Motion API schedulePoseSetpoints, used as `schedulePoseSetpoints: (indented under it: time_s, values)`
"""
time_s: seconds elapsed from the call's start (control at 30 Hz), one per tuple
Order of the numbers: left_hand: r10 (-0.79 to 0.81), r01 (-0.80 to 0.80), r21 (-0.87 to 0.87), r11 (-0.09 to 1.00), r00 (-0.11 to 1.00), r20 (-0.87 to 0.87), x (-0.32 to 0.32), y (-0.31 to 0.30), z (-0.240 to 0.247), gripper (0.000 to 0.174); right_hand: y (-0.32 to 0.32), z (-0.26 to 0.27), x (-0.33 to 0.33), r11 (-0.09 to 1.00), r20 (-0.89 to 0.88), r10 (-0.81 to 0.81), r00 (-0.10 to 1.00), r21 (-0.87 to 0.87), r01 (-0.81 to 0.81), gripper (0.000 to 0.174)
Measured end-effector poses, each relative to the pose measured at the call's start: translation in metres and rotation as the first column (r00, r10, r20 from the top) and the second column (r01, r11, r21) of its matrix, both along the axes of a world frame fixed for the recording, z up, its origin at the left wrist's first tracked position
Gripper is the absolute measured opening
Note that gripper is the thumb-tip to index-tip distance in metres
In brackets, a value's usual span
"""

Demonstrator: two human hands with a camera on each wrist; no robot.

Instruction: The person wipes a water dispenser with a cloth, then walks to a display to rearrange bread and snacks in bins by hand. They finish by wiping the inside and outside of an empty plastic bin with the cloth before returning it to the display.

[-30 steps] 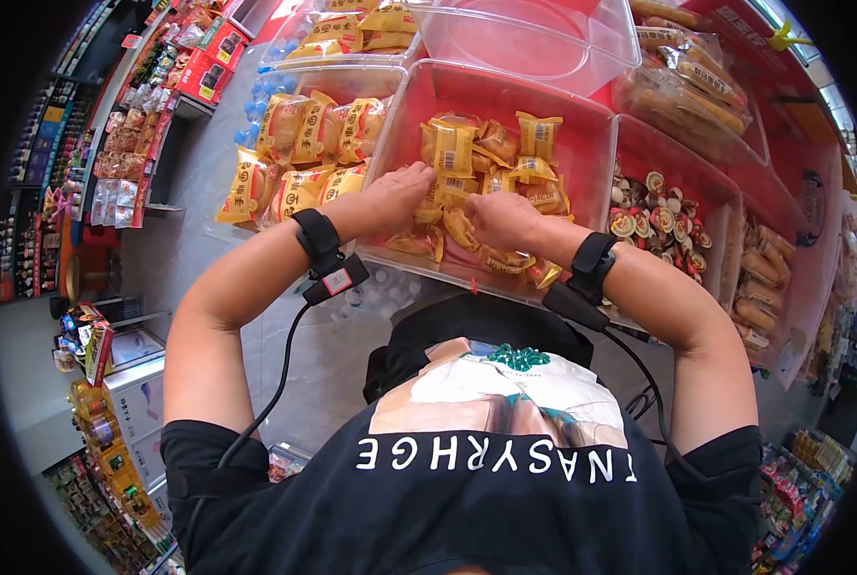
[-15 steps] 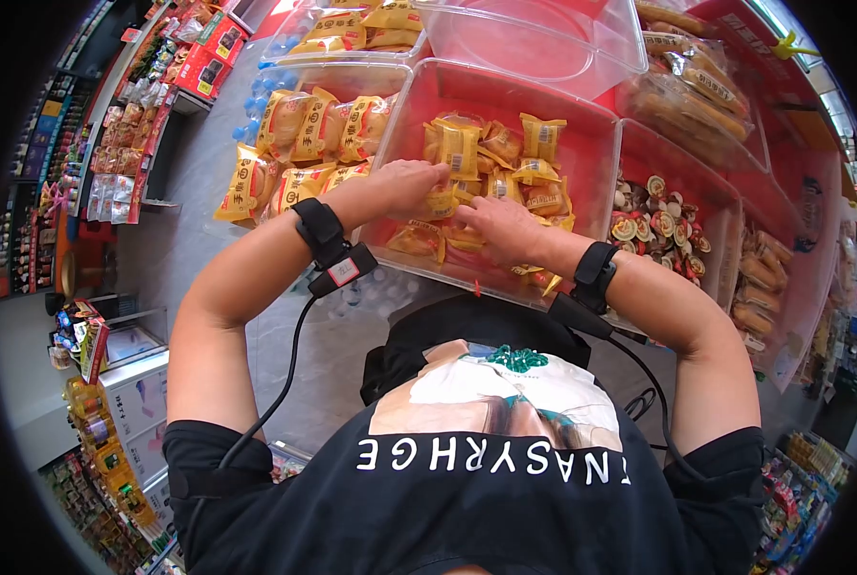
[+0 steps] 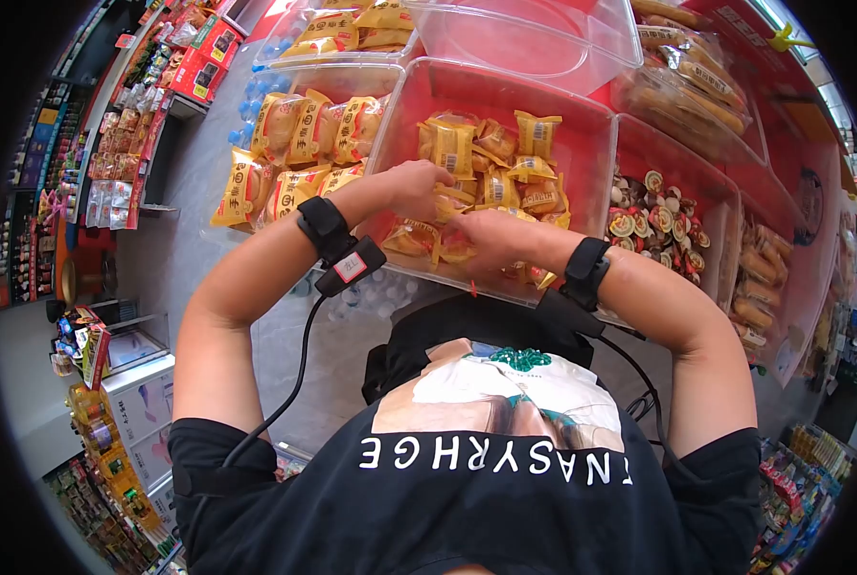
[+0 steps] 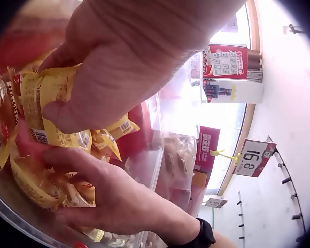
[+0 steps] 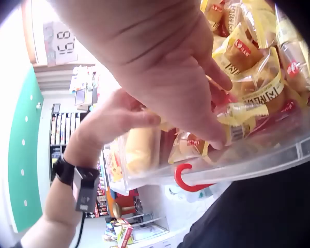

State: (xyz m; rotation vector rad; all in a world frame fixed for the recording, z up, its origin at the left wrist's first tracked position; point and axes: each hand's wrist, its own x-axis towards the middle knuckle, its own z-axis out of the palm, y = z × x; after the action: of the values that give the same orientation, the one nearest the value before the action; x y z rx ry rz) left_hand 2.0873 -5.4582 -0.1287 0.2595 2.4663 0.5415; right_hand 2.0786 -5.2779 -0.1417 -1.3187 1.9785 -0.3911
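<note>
In the head view both hands are inside a red-lined clear bin [image 3: 582, 144] of small yellow-wrapped bread packs [image 3: 538, 134]. My left hand [image 3: 414, 187] is at the left of the pile. In the left wrist view its thumb and fingers grip a yellow bread pack [image 4: 33, 103] with a barcode on the wrapper. Beside it, nearer the bin's front wall, my right hand [image 3: 493, 238] reaches down among the packs. Its fingers [image 5: 217, 138] are spread and rest against wrappers, close to a clear-and-yellow pack [image 5: 240, 124].
Left of the bin stands another bin with larger yellow bread bags [image 3: 311, 129]. To the right, a bin holds small round-topped packets [image 3: 653, 220]. Long bagged loaves [image 3: 701, 81] lie behind. A red hook [image 5: 186, 178] hangs on the bin's front rim [image 5: 258, 172].
My left hand has shifted slightly right over the pile. The right hand's fingers opened out, then it dipped lower among the front packs, and some of those packs have moved.
</note>
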Motion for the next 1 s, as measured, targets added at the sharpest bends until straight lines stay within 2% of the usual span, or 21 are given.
schedulePoseSetpoints:
  time_s: [0.07,0.17,0.27,0.37,0.47,0.5,0.57,0.6,0.67,0.7,0.73,0.8,0.87,0.9,0.93,0.97,1.0]
  values:
    - [0.046,-0.048,0.064,0.997,0.998,0.039,0.003,0.001,-0.003,0.044,0.012,0.005,-0.007,1.0,0.057,0.021,0.998,-0.016,-0.02,0.034]
    - [0.012,-0.01,-0.029,1.0,0.999,0.041,0.004,0.012,0.0,0.038,0.009,-0.011,0.0,0.997,-0.062,-0.072,0.995,0.022,0.073,0.034]
    - [-0.01,0.017,-0.159,0.987,0.999,0.048,0.002,0.023,0.002,0.036,-0.004,0.031,0.012,0.985,-0.214,0.08,0.973,0.17,-0.044,0.032]
    - [-0.113,0.152,-0.197,0.969,0.974,0.199,-0.013,0.033,-0.02,0.039,-0.012,0.042,0.01,0.963,-0.239,0.162,0.957,0.252,-0.1,0.027]
    - [-0.055,0.01,0.096,0.995,0.881,0.469,-0.027,0.022,-0.031,0.039,0.0,0.021,0.003,0.993,-0.174,-0.066,0.982,-0.113,0.047,0.024]
    - [-0.023,-0.111,0.227,0.968,0.856,0.516,-0.024,0.017,-0.026,0.039,0.003,0.017,0.002,0.986,-0.149,-0.109,0.983,-0.139,0.088,0.023]
    - [0.014,-0.358,0.442,0.823,0.789,0.615,-0.018,0.006,-0.013,0.039,0.007,0.011,0.001,0.967,-0.093,-0.193,0.977,-0.188,0.173,0.021]
    - [0.02,-0.352,0.442,0.825,0.8,0.6,-0.015,0.007,-0.008,0.051,0.007,0.009,0.002,0.973,-0.047,-0.171,0.984,-0.166,0.161,0.022]
    - [-0.078,-0.227,0.516,0.826,0.86,0.504,-0.013,0.011,-0.014,0.056,0.005,0.007,0.002,0.983,0.04,-0.128,0.991,-0.126,0.132,0.022]
    - [-0.126,-0.162,0.547,0.821,0.883,0.452,-0.012,0.012,-0.017,0.058,0.004,0.007,0.003,0.985,-0.071,-0.094,0.993,-0.15,0.082,0.025]
    - [-0.049,-0.32,0.598,0.735,0.854,0.517,-0.01,0.01,-0.02,0.056,0.003,0.008,0.006,0.985,-0.181,-0.064,0.981,-0.168,0.033,0.027]
    - [0.067,-0.598,0.635,0.489,0.751,0.657,-0.005,0.006,-0.024,0.052,0.003,0.008,0.008,0.983,-0.346,-0.032,0.938,-0.178,-0.032,0.035]
    - [0.111,-0.321,0.481,0.816,0.904,0.414,-0.01,0.001,-0.022,0.047,0.004,0.007,0.001,0.982,-0.459,-0.021,0.888,-0.174,-0.067,0.047]
    - [0.084,-0.179,0.332,0.926,0.956,0.28,-0.011,0.0,-0.019,0.044,0.004,0.007,-0.002,0.995,-0.357,-0.005,0.934,-0.092,-0.03,0.052]
    - [0.036,-0.051,0.077,0.996,0.981,0.19,-0.007,0.0,-0.017,0.041,0.005,0.007,-0.007,1.0,-0.25,-0.002,0.968,-0.007,0.0,0.058]
    - [-0.093,0.084,0.058,0.995,0.979,0.179,0.0,0.002,-0.017,0.042,0.006,0.007,-0.012,0.996,-0.14,-0.007,0.99,0.083,0.019,0.063]
    - [-0.22,0.216,0.04,0.976,0.961,0.171,0.006,0.004,-0.016,0.043,0.003,-0.001,-0.016,0.989,-0.12,0.022,0.993,0.145,-0.004,0.079]
